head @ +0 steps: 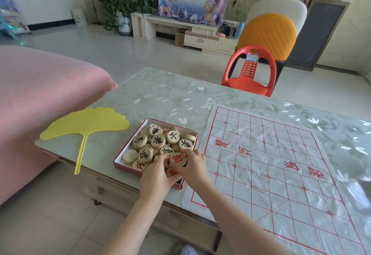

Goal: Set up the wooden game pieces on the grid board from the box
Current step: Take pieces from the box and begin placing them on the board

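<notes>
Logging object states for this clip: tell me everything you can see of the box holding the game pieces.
The box is a shallow, open, square tray, seemingly cardboard, red outside and white inside. It lies flat on the table, between the yellow fan and the grid board, whose left edge it meets. Round wooden pieces with black or red characters are heaped inside, some blank side up. Both hands reach into its near corner, the left hand and right hand on red-marked pieces.
</notes>
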